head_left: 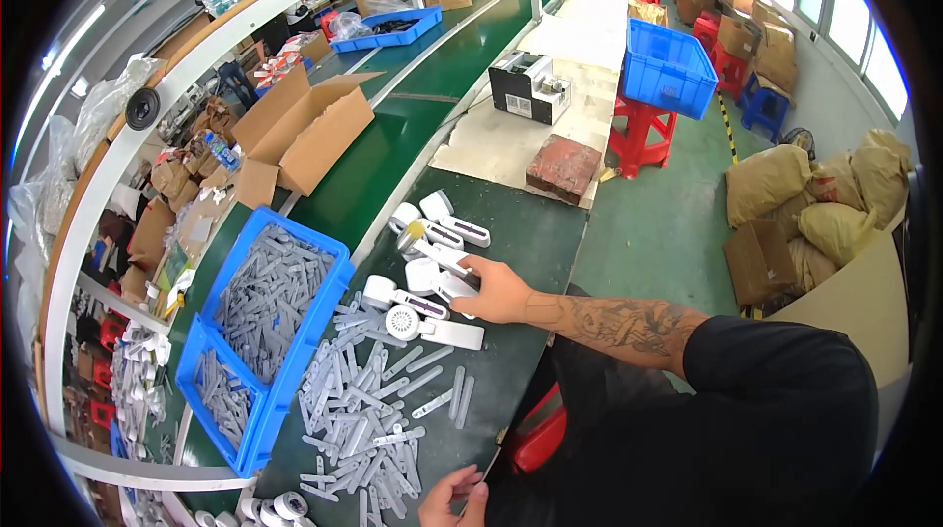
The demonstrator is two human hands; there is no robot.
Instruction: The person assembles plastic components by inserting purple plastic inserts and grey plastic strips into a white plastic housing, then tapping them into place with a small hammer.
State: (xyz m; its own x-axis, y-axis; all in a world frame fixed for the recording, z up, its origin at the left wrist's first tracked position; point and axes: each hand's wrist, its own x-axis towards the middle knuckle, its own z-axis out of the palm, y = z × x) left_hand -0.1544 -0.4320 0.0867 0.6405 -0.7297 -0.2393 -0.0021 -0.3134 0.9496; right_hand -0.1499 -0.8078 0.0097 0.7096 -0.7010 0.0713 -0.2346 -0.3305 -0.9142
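My right hand [498,291] is closed around the handle of a white handheld device [440,254] with a round, yellowish-centred head. It hangs over a cluster of similar white devices on the dark green table. One of these, a white device with a round slotted grille [402,322], lies just left of my wrist, and its handle points right. My left hand [454,499] is at the table's near edge, its fingers loosely curled and apart, with nothing visible in them. Between the hands and to the left spreads a loose pile of grey plastic strips [359,419].
Blue bins [339,277] full of grey strips stand left of the pile. Beyond are an open cardboard box [324,129], a black-and-white machine [530,87] and a reddish block [565,167]. A blue crate [670,70] sits on a red stool [640,139] at right.
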